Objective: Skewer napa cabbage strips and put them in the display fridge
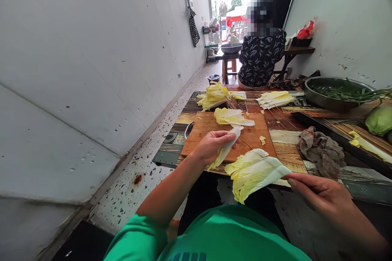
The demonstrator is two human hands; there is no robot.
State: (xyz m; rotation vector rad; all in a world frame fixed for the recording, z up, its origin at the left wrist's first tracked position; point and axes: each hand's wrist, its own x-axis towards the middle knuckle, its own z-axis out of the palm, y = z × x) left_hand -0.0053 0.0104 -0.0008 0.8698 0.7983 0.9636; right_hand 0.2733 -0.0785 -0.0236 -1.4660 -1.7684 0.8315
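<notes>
My left hand (216,144) is closed on a strip of napa cabbage leaf (228,147), its white stem end up by the thumb. My right hand (318,191) pinches the near end of a thin skewer threaded with napa cabbage leaves (260,171). The skewer's bare tip (246,143) sticks out toward the left hand, apart from the held strip as far as I can see. Behind the hands, loose cabbage leaves (232,117) lie on a wooden cutting board (202,130), with a small leaf scrap (262,140) to their right.
Skewered cabbage leaves (275,98) and a leaf pile (214,96) lie along the table's far side. At right are a grey rag (321,151), a long black tray edge (337,140), a metal bowl of greens (324,98) and a round cabbage (379,120). A person (261,57) sits beyond.
</notes>
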